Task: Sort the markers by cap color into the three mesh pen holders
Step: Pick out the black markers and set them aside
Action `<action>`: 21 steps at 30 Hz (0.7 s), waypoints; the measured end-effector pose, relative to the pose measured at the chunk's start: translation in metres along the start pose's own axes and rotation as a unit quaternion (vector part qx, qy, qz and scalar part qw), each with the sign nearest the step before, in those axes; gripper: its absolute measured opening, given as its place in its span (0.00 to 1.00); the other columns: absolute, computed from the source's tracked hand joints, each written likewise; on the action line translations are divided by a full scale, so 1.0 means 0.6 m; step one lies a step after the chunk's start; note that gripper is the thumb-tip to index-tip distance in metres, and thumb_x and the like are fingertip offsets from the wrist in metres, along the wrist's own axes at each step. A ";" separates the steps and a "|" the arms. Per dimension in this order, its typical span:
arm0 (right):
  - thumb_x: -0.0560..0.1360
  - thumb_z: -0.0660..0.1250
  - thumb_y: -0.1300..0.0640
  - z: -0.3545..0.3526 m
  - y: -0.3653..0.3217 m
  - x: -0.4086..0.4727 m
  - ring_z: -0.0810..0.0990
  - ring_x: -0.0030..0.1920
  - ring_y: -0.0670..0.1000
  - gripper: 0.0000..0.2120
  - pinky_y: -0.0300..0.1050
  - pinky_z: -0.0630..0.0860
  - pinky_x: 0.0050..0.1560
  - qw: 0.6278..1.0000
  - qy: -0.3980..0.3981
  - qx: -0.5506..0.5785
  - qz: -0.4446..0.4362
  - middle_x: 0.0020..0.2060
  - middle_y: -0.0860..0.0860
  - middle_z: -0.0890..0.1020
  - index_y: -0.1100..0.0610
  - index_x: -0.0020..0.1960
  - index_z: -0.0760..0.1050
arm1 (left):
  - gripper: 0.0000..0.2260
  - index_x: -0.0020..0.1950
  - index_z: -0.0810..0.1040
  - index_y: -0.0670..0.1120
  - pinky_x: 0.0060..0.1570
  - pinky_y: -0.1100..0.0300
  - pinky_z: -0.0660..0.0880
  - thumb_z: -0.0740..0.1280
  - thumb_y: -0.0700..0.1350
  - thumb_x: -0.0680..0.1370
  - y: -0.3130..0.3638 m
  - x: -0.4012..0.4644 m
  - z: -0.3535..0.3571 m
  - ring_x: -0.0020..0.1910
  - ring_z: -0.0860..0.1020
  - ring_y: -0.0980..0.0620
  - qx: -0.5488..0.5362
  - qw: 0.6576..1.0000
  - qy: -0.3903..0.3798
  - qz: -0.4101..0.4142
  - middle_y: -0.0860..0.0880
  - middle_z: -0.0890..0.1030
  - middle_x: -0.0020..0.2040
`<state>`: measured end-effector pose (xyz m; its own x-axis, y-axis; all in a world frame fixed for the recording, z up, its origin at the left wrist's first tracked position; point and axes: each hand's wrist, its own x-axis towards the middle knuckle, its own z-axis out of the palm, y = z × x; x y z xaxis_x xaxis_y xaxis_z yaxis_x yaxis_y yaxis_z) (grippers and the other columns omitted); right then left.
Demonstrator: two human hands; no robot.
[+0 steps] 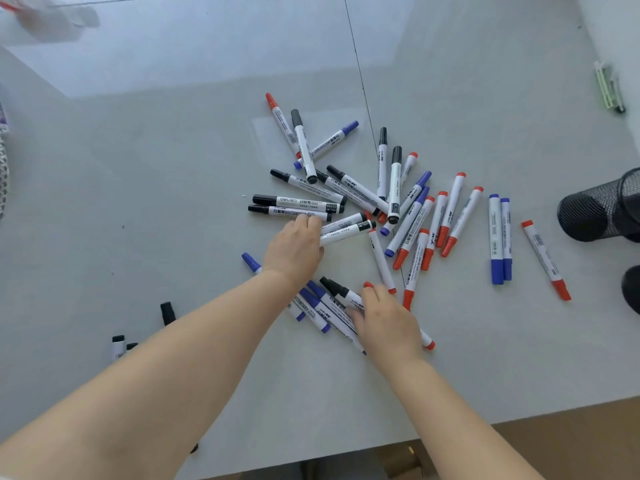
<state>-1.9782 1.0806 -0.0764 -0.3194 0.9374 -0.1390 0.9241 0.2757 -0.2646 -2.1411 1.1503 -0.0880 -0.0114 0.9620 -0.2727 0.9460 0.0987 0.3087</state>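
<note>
Several whiteboard markers with red, blue and black caps lie scattered on the grey table [173,188]. My left hand [294,249] reaches into the pile, its fingers curled over a black-capped marker [346,233] that sticks out to the right. My right hand [384,322] lies nearer the front edge, curled round a red-capped marker [428,344] whose ends show on both sides of the hand. Blue-capped markers [313,303] and a black-capped one [334,287] lie between my hands. A black mesh pen holder [595,211] lies on its side at the right edge.
Part of a second black holder [632,289] shows at the right edge, and a white mesh object [3,168] at the left edge. Black-capped markers [167,312] lie at the lower left. A green and white object [609,88] lies far right. The table's front edge [450,426] runs below.
</note>
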 end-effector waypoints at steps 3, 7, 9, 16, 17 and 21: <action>0.72 0.66 0.55 0.009 0.002 0.012 0.75 0.35 0.56 0.07 0.41 0.60 0.28 0.997 -0.053 0.010 0.058 0.39 0.53 0.78 0.60 0.44 0.74 | 0.03 0.49 0.69 0.44 0.30 0.57 0.58 0.59 0.41 0.77 -0.011 -0.012 -0.013 0.37 0.66 0.47 -0.071 0.996 0.038 -0.026 0.48 0.70 0.43; 0.72 0.59 0.51 0.002 0.003 0.026 0.67 0.34 0.51 0.08 0.42 0.56 0.27 0.992 -0.102 0.006 0.081 0.37 0.48 0.68 0.54 0.41 0.64 | 0.03 0.48 0.70 0.46 0.31 0.58 0.61 0.61 0.45 0.76 -0.050 -0.018 -0.039 0.32 0.67 0.46 -0.091 0.987 0.105 -0.082 0.52 0.70 0.35; 0.71 0.60 0.51 -0.010 0.003 0.039 0.65 0.31 0.50 0.09 0.39 0.53 0.25 0.991 -0.091 0.048 0.089 0.34 0.48 0.66 0.55 0.39 0.62 | 0.07 0.43 0.69 0.48 0.28 0.58 0.60 0.61 0.49 0.77 -0.065 -0.017 -0.050 0.29 0.68 0.47 -0.154 0.968 0.104 -0.170 0.51 0.70 0.30; 0.73 0.59 0.59 -0.065 -0.009 0.166 0.67 0.32 0.56 0.07 0.44 0.59 0.30 0.995 -0.025 0.097 0.020 0.30 0.50 0.69 0.54 0.44 0.61 | 0.17 0.34 0.68 0.44 0.26 0.63 0.62 0.67 0.56 0.72 -0.028 0.007 -0.061 0.24 0.67 0.49 -0.491 0.715 0.046 -0.495 0.48 0.67 0.27; 0.74 0.59 0.58 -0.069 -0.011 0.189 0.69 0.33 0.57 0.05 0.44 0.61 0.32 0.996 -0.019 0.085 0.003 0.32 0.52 0.71 0.54 0.44 0.62 | 0.18 0.35 0.69 0.44 0.28 0.63 0.63 0.68 0.57 0.72 -0.021 0.012 -0.059 0.22 0.66 0.49 -0.507 0.698 0.047 -0.504 0.48 0.67 0.26; 0.78 0.58 0.52 -0.068 -0.020 0.263 0.76 0.46 0.61 0.10 0.45 0.64 0.39 0.997 -0.058 0.031 -0.034 0.48 0.55 0.76 0.59 0.52 0.71 | 0.18 0.39 0.73 0.43 0.38 0.55 0.75 0.70 0.58 0.69 -0.003 0.043 -0.055 0.28 0.73 0.46 -0.548 0.650 0.078 -0.521 0.45 0.74 0.31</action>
<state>-2.0311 1.2337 -0.0559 -0.4072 0.8846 -0.2271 0.8854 0.3214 -0.3357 -2.1540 1.1831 -0.0657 -0.5736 0.2338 -0.7851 -0.4000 0.7565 0.5175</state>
